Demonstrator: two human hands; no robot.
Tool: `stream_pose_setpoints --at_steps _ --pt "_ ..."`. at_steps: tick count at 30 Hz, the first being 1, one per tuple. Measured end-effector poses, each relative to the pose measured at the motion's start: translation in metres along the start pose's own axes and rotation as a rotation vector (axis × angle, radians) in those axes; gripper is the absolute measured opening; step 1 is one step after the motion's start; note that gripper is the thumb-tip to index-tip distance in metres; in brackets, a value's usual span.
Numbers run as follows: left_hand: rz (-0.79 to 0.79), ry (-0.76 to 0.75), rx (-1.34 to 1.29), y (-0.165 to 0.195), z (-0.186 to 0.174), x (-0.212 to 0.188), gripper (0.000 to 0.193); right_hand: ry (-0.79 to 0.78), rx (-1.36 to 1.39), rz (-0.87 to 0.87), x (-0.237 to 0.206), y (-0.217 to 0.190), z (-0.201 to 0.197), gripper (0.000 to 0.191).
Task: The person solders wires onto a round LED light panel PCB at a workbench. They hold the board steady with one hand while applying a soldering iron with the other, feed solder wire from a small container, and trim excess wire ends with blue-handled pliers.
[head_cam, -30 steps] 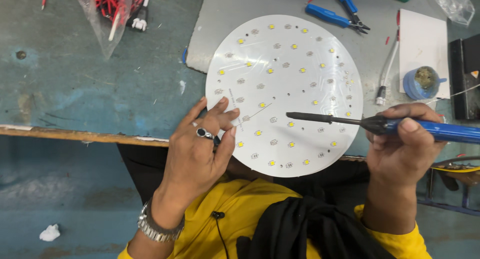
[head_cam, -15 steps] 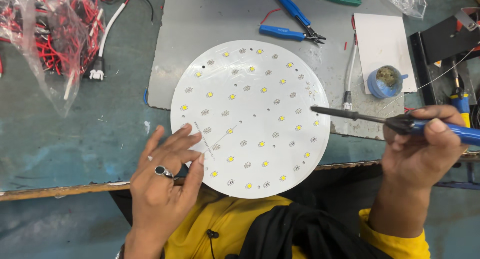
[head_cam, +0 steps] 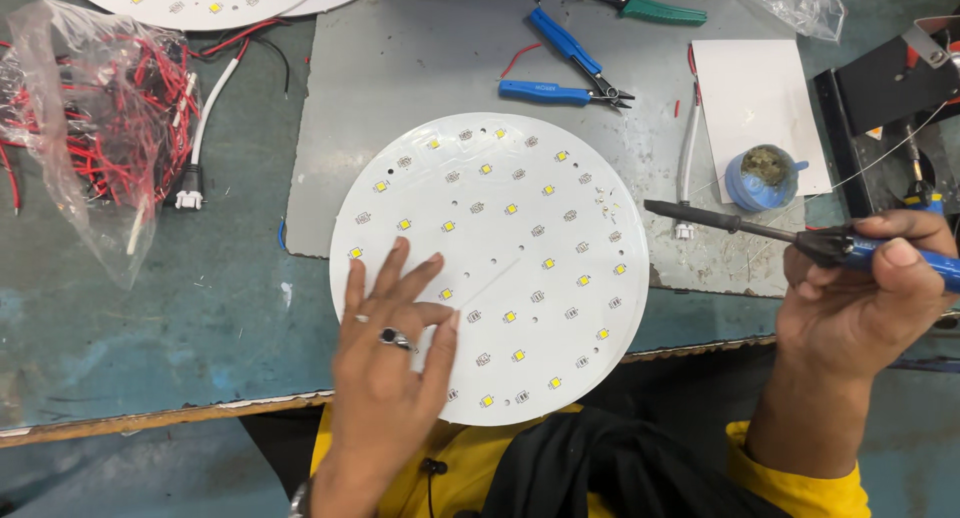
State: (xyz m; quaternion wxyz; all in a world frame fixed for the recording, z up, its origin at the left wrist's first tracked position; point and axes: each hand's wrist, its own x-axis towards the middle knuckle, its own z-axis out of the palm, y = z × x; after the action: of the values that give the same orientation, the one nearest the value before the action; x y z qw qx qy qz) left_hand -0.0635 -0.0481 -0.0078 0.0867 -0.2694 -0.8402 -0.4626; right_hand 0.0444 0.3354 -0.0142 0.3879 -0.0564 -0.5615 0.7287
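Since the earlier frame, the round white LED board [head_cam: 500, 268] had slid toward the table's [head_cam: 150, 338] near edge, and the left hand [head_cam: 390, 378] had moved further onto it. That hand lay flat with fingers spread, pressing the board's lower-left part and gripping nothing. The right hand [head_cam: 860, 298] was closed around a blue-handled soldering iron [head_cam: 800, 236], its dark tip hovering just beyond the board's right rim, not touching.

Judging by this, the board was being steadied for soldering; the next move would call for bringing the tip onto a pad while the board is kept from turning.

Right of the board sat a small blue round tin [head_cam: 765, 178] on a white sheet [head_cam: 745, 88]. Blue-handled cutters [head_cam: 560, 63] lay above the board. Left of it, a clear plastic bag of red wires [head_cam: 95, 128] slumped.
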Motion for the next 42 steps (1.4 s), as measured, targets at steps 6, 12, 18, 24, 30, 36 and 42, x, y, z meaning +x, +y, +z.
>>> stream_pose_setpoints --at_steps 6,12,18,24,30,36,42 --pt "-0.025 0.048 0.051 -0.005 -0.027 -0.004 0.005 -0.019 -0.029 -0.007 0.001 -0.001 -0.001 0.017" --pt "0.009 0.018 0.05 0.001 -0.028 0.001 0.006 -0.042 -0.043 -0.019 -0.002 -0.004 -0.005 0.021" --pt "0.168 -0.134 0.029 0.005 -0.022 0.028 0.006 -0.099 -0.158 -0.012 -0.001 -0.02 -0.004 0.023" --pt "0.252 -0.213 0.003 0.003 -0.011 0.049 0.005 -0.129 -0.35 -0.079 -0.001 -0.032 0.012 0.021" --pt "0.197 -0.183 -0.063 0.014 0.006 0.043 0.006 -0.092 -0.409 -0.092 -0.006 -0.036 0.033 0.022" --pt "0.213 -0.2 -0.023 0.017 0.028 0.048 0.005 -0.075 -0.429 -0.135 0.0 -0.035 0.042 0.025" --pt "0.159 -0.228 -0.057 0.015 0.042 0.048 0.005 -0.081 -0.482 -0.129 -0.003 -0.04 0.036 0.024"
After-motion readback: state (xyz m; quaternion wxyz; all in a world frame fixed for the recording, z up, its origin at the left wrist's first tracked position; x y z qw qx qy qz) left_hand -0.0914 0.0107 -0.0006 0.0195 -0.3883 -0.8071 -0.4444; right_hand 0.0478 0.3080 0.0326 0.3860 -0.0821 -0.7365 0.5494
